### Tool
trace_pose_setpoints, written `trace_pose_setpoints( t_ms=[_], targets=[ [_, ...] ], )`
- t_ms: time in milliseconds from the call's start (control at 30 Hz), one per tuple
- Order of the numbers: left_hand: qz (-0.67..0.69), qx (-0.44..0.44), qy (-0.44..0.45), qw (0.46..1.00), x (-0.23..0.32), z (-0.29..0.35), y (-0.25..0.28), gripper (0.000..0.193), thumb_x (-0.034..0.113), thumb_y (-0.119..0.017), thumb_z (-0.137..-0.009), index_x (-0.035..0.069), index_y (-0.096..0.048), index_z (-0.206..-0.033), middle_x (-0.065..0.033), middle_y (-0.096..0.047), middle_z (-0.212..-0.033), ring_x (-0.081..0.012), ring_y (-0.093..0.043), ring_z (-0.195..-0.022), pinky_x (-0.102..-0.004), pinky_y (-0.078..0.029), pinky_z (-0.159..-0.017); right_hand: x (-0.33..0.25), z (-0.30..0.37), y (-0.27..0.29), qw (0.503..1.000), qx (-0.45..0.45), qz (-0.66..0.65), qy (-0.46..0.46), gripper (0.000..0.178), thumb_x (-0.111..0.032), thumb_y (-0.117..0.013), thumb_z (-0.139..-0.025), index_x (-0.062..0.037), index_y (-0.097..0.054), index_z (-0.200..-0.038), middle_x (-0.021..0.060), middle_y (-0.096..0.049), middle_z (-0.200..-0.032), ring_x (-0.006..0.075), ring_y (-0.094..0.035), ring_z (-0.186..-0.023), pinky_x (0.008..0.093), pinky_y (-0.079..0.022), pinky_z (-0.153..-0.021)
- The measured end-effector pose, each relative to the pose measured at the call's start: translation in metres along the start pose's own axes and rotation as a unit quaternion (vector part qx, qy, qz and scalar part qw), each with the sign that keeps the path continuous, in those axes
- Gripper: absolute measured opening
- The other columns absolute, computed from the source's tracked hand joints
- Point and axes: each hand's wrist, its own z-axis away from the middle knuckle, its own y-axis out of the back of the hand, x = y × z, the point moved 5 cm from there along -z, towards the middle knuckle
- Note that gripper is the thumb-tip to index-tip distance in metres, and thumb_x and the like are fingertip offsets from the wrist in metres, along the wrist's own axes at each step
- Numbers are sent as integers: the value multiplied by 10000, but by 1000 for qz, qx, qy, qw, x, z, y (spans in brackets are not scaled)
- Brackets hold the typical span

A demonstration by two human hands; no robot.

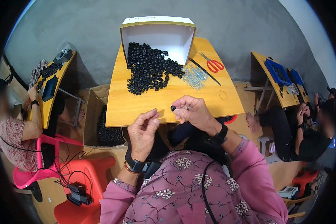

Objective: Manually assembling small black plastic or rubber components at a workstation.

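My right hand (195, 112) pinches a small black ring-shaped part (173, 108) between thumb and fingertips, just above the near edge of the wooden table (138, 108). My left hand (143, 132) is loosely curled beside it, a little lower and to the left; whether it holds anything is hidden. A big heap of the same black parts (149, 69) lies on the table's far half, spilling from a white box (156, 35) tipped on its side. To the heap's right is a small pile of tiny clear pieces (194, 76).
Red-handled scissors (212, 64) and a thin dark rod (204, 71) lie at the table's far right. A cardboard box with black parts (106, 130) stands on the floor at left. Other people work at tables to the left (52, 82) and right (276, 78). A red stool (84, 175) is near my left.
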Motion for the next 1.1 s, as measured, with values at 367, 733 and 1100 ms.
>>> trace_pose_setpoints(
  t_ms=[367, 733, 1100],
  targets=[
    [-188, -128, -130, 965, 19, 15, -30, 89, -17, -714, -864, -22, -674, -943, -49, -641, -902, -97, -588, -776, -240, -484, -690, 15, 41, -22, 985, -107, -110, -78, 182, -102, -604, -990, 50, -658, -1074, 82, -691, -876, 119, -661, -676, 228, -548, -581],
    [-19, -104, 70, 992, -3, 16, -25, 127, 42, -644, -939, -12, -550, -1006, -49, -653, -823, -87, -630, -691, -229, -536, -639, 10, -2, 84, 921, 131, 335, 148, 186, -69, -626, -877, 37, -697, -1012, 195, -710, -887, 300, -689, -776, 390, -554, -709],
    [-46, -68, 83, 993, -8, 12, -14, 110, 34, -666, -912, 6, -567, -948, 3, -587, -752, -65, -571, -652, -218, -504, -618, 10, -53, 147, 872, 133, 463, 80, 114, -42, -612, -804, 44, -678, -840, 255, -668, -825, 410, -668, -810, 435, -527, -742]
  ],
)
